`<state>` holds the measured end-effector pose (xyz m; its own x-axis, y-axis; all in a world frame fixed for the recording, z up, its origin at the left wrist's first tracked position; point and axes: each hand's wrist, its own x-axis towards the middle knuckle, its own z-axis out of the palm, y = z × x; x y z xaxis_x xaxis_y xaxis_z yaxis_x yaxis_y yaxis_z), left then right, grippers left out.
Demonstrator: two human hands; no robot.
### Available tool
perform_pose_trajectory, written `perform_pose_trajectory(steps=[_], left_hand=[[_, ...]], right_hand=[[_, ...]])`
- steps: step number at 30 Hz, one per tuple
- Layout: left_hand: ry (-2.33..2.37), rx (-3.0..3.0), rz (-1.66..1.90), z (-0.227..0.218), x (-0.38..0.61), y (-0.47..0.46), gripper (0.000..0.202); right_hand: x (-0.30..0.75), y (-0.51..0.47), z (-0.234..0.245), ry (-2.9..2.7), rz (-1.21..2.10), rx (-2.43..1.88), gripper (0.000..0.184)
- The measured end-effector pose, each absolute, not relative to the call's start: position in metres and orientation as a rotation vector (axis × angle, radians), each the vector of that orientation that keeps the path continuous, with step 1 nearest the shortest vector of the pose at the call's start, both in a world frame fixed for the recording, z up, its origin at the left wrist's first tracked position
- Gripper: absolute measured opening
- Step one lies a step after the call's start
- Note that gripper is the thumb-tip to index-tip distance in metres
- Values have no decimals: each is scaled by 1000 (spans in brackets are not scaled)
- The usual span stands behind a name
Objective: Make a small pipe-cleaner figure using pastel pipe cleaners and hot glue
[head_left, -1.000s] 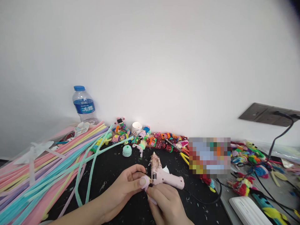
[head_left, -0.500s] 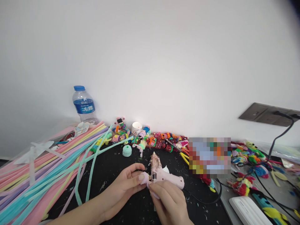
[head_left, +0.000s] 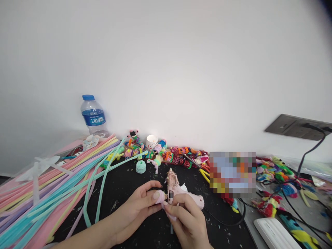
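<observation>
Between thumb and fingers, my left hand (head_left: 145,200) grips a small coil of lilac pipe cleaner (head_left: 161,196). My right hand (head_left: 188,216) pinches the strand that runs from this coil, at its lower right side; part of the strand is hidden by the fingers. Just behind both hands lies a pale pink glue gun (head_left: 178,190), its stained nozzle facing the wall. A mint green coil (head_left: 140,167) rests on the black mat (head_left: 121,186) farther back.
Long pastel pipe cleaners (head_left: 59,188) spread over the left side. A water bottle (head_left: 93,116) stands by the wall. Colourful pipe-cleaner figures (head_left: 178,157) line the back. At right are a white power strip or box (head_left: 273,232), a black cable (head_left: 233,224) and a wall socket (head_left: 287,126).
My right hand's fingers have lifted and bent slightly around the lilac strand. My left hand and the coil stay almost in place.
</observation>
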<state>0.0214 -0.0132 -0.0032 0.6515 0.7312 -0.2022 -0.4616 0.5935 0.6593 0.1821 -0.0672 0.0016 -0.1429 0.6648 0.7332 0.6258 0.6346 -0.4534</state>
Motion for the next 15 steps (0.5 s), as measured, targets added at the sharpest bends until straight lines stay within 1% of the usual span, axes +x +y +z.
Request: perform_pose_trajectory(steps=[5,11,15], left_hand=[[453,595,706,-3,22,-14,23],[425,588,680,-3,22,-14,23],[426,596,666,-5,21,-13,22]], right_hand=[[181,-68,2,-1857,9,-1015,17],[182,-68,8,-1883,-121,-1043,18],[184,-68,11,-1882,-121,-1017,21]])
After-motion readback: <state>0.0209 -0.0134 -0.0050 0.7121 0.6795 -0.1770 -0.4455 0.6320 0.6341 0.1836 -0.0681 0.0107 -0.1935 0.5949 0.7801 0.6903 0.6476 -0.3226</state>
